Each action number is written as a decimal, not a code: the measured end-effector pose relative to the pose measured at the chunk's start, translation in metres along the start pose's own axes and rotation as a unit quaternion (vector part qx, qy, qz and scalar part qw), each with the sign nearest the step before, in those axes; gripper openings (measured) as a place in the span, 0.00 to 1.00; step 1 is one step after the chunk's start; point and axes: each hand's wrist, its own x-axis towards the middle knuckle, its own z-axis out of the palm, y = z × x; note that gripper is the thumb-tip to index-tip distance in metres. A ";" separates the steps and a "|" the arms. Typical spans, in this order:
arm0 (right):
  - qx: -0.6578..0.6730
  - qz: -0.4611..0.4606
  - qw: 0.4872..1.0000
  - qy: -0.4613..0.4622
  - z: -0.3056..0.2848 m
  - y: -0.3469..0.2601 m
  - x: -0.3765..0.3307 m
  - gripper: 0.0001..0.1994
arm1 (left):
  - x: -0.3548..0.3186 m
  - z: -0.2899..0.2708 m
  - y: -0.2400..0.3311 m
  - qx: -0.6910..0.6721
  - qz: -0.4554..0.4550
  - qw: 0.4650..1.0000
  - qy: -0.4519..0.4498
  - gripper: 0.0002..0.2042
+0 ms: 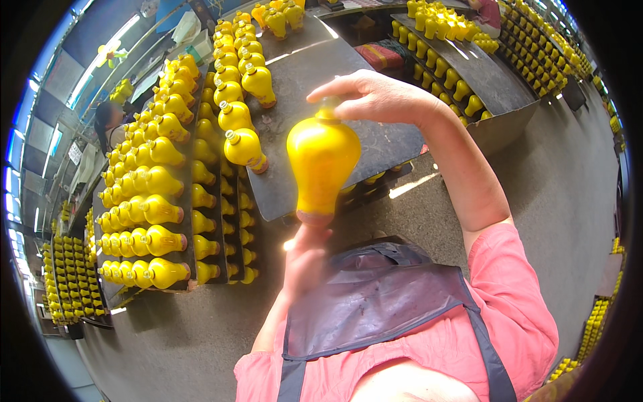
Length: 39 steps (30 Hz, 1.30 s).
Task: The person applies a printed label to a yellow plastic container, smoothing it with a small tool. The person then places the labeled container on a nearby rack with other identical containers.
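A glossy yellow vase-shaped bottle [323, 157] is held upright in front of me, wide at the shoulder and narrow toward its reddish base. My right hand [365, 97] reaches across from the right, with thumb and fingers closed around the bottle's neck. Under the base is my left hand [307, 258], somewhat blurred, gripping the bottle from below; the bottle hides part of its fingers. To the left of the held bottle, more yellow bottles [245, 146] stand in rows along the dark tabletop [295, 74].
A rack [191, 241] on the left carries several tiers of yellow bottles. Another dark table [495, 87] at the far right has bottles on and below it. Grey concrete floor [415, 221] lies between. A person in a red top [490, 15] is at the far end.
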 end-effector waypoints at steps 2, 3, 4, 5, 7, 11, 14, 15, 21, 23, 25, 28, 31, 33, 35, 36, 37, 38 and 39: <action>-0.003 -0.005 1.000 0.000 0.000 0.001 0.001 0.23 | 0.001 -0.001 -0.001 -0.010 0.008 1.000 -0.009 0.38; -0.003 0.000 1.000 -0.006 -0.001 0.001 0.002 0.24 | 0.001 -0.002 -0.002 -0.006 0.012 1.000 -0.008 0.38; -0.004 0.004 1.000 -0.013 -0.001 0.002 0.003 0.24 | 0.001 -0.003 -0.002 -0.015 0.012 1.000 -0.012 0.38; -0.004 0.010 1.000 -0.019 -0.001 0.002 0.003 0.24 | 0.002 -0.003 -0.002 -0.017 0.013 1.000 -0.014 0.38; 0.011 0.010 1.000 -0.021 -0.001 0.003 0.005 0.25 | 0.002 -0.005 -0.002 -0.017 0.012 1.000 -0.019 0.38; 0.016 0.005 1.000 -0.022 0.001 0.005 0.008 0.28 | 0.002 -0.007 -0.002 -0.012 0.010 1.000 -0.024 0.38; 0.022 0.004 0.999 -0.025 0.002 0.007 0.010 0.29 | 0.001 -0.009 -0.003 -0.016 0.007 1.000 -0.025 0.37; 0.023 0.008 0.999 -0.027 0.002 0.008 0.011 0.29 | 0.001 -0.011 -0.004 -0.018 0.005 1.000 -0.025 0.37; 0.028 0.006 0.999 -0.031 0.004 0.010 0.014 0.29 | 0.002 -0.019 -0.007 0.002 0.002 0.999 -0.035 0.38; 0.026 0.007 0.999 -0.028 0.004 0.010 0.014 0.28 | 0.002 -0.019 -0.007 -0.009 -0.002 0.999 -0.038 0.38; 0.025 0.011 0.999 -0.028 0.005 0.010 0.014 0.27 | 0.001 -0.018 -0.008 -0.021 -0.004 0.999 -0.037 0.38; 0.022 0.013 0.999 -0.025 0.007 0.010 0.014 0.26 | 0.000 -0.016 -0.008 -0.041 -0.003 0.998 -0.040 0.38; 0.024 0.012 0.999 -0.025 0.008 0.011 0.014 0.26 | -0.001 -0.015 -0.007 -0.049 -0.006 0.998 -0.039 0.38; 0.021 0.009 0.999 -0.022 0.009 0.012 0.014 0.25 | -0.002 -0.013 -0.006 -0.052 -0.015 0.998 -0.030 0.38; 0.012 0.009 1.000 -0.019 0.010 0.012 0.014 0.24 | -0.004 -0.012 -0.005 -0.046 -0.027 0.998 -0.026 0.38; 0.008 0.004 1.000 -0.018 0.011 0.013 0.014 0.24 | -0.004 -0.012 -0.005 -0.043 -0.033 0.998 -0.025 0.38; 0.005 0.005 1.000 -0.019 0.011 0.013 0.014 0.23 | -0.004 -0.011 -0.005 -0.048 -0.032 0.998 -0.029 0.38; 0.003 0.006 1.000 -0.019 0.011 0.014 0.014 0.23 | -0.004 -0.011 -0.006 -0.052 -0.031 0.998 -0.033 0.38; 0.004 0.008 1.000 -0.020 0.011 0.015 0.013 0.23 | -0.004 -0.010 -0.006 -0.055 -0.032 0.997 -0.035 0.38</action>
